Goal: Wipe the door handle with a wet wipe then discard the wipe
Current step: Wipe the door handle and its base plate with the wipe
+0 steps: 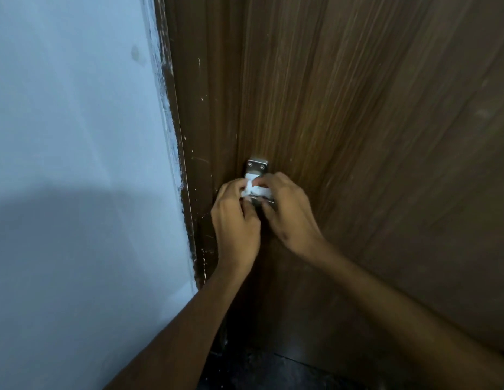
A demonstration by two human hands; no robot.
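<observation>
Both hands: we press a white wipe (255,190) onto the handle (257,166) of a brown door (357,122).
Left hand (236,220): pinching the wipe's left end.
Right hand (287,212): gripping its right end.

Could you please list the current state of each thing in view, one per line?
wet wipe: bunched, pressed on the handle by both hands.
door handle: top plate visible, the rest covered.
left hand: gripping the wipe.
right hand: gripping the wipe.
door: whether latched, cannot tell.
</observation>
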